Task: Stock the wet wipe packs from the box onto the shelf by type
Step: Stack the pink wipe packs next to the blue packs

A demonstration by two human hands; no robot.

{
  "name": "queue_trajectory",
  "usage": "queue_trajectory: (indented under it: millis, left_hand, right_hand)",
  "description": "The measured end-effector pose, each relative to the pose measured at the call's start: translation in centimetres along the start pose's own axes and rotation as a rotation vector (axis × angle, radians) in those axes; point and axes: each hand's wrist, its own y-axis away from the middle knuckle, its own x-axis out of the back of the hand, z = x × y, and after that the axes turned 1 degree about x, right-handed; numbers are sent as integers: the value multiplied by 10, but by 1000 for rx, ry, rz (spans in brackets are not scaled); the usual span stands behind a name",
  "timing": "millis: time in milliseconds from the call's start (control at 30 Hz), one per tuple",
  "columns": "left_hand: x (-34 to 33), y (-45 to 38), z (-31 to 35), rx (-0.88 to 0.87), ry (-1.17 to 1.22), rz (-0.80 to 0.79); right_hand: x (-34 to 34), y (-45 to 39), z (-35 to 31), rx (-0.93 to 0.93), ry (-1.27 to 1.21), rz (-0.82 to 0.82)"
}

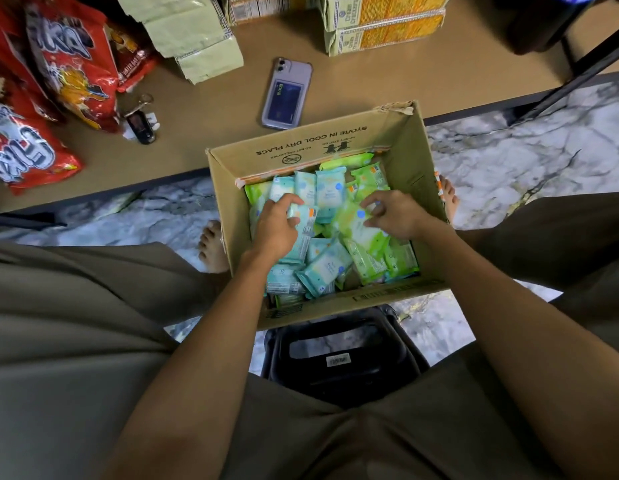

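Note:
An open cardboard box [301, 150] stands on the marble floor between my knees. It holds several wet wipe packs, some teal-blue [323, 266] and some lime-green [368, 176], lying mixed together. My left hand [278, 225] is inside the box on the left, its fingers curled around a teal-blue pack [303, 233]. On the right side of the box, my right hand [393, 213] pinches a lime-green pack [358, 228]. The low tan shelf board [370, 84] lies just beyond the box.
On the shelf lie a phone in a clear case [287, 93], a key fob [140, 121], red snack bags [69, 64] at the left, pale green packets [194, 32] and cracker boxes [384, 26] at the back. A black stool [339, 355] sits under me. A dark shelf post [574, 81] rises at right.

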Motion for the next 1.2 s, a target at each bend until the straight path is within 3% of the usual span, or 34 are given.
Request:
queue_trajectory:
  millis: [133,267,333,500,600,800,1033,1200]
  left_hand:
    - [11,-21,11,53,163,75]
    - [15,-26,11,99,340,195]
    - [3,-18,4,113,260,163]
    - [-38,15,-6,46,19,-158]
    - [-56,31,-8,19,-187,-329]
    - [-58,37,-5,54,-176,-352]
    - [-20,21,-1,94,-15,-353]
    - [8,-3,11,154,94,-186]
  right_hand:
    - [-1,-14,-5,-40,-252,248]
    - [-9,-18,-5,-54,-498,260]
    - [-15,-16,4,-31,-286,253]
    - [-46,0,32,-85,153,26]
    - [-65,4,38,-89,279,-2]
    - [-69,7,39,-93,300,38]
    - [-38,5,24,11,145,71]
    - [-11,-3,8,9,50,94]
